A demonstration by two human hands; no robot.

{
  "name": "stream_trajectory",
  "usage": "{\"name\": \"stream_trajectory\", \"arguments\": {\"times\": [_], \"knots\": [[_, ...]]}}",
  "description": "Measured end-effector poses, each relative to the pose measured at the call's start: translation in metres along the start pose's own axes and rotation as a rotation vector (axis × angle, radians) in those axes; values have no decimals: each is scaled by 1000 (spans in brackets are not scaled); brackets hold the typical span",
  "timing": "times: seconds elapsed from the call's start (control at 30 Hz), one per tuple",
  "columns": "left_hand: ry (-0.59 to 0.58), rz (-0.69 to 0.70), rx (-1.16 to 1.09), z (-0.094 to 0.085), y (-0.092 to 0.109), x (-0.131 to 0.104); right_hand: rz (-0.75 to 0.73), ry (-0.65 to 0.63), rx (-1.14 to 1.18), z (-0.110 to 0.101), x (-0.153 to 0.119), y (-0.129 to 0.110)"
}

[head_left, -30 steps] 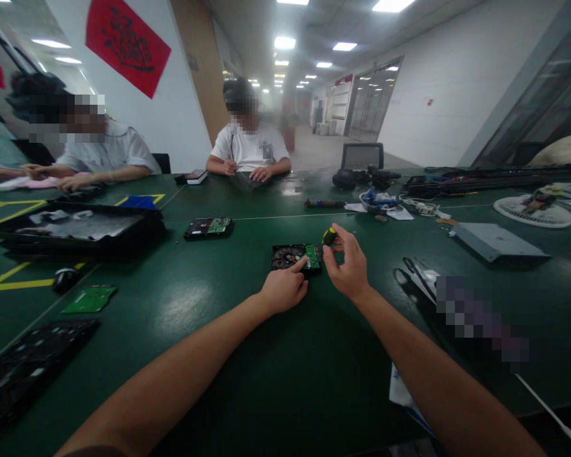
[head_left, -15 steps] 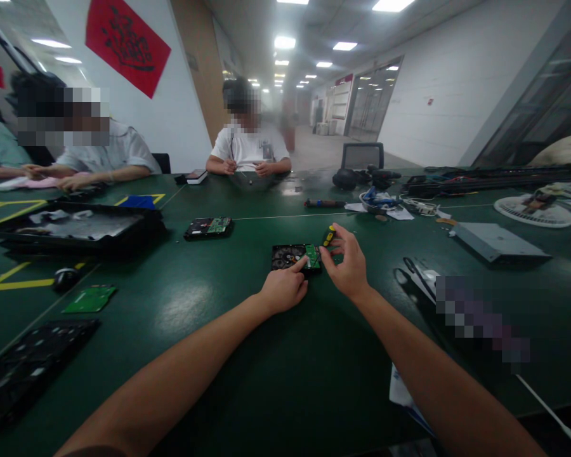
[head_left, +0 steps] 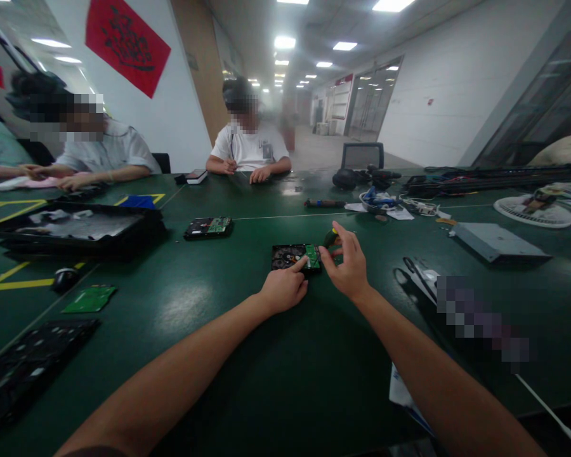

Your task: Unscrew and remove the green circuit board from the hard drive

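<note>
A hard drive (head_left: 285,256) lies on the green table in front of me, its green circuit board facing up at the right end. My left hand (head_left: 284,289) steadies it from the near side, index finger stretched onto the board and the other fingers curled. At the drive's right end, my right hand (head_left: 347,263) pinches a screwdriver (head_left: 331,238) with a dark and yellow handle. The handle leans up and away from the board. Its tip is too small and too covered by the fingers to make out.
Another hard drive (head_left: 208,228) lies further left. Beside my left arm are a loose green circuit board (head_left: 89,299) and a black slotted part (head_left: 33,365). A black tray (head_left: 137,230) stands behind them. To the right sits a grey metal box (head_left: 499,242). Co-workers sit across the table.
The screwdriver handle has turned in my right fingers, showing less yellow now. My left hand stays on the hard drive. The person opposite has lowered one hand to the table.
</note>
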State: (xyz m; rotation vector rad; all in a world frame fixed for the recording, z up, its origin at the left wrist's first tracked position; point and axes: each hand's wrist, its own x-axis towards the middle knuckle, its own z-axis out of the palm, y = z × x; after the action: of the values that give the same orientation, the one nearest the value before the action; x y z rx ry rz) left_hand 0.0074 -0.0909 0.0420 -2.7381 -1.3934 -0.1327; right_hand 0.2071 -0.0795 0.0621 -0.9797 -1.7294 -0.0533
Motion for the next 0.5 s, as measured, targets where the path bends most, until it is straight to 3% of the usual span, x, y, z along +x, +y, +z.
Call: {"name": "stream_trajectory", "arguments": {"times": [0.5], "knots": [[-26,5,-5,0,-1,1,6,0,28,2,-1,3]]}}
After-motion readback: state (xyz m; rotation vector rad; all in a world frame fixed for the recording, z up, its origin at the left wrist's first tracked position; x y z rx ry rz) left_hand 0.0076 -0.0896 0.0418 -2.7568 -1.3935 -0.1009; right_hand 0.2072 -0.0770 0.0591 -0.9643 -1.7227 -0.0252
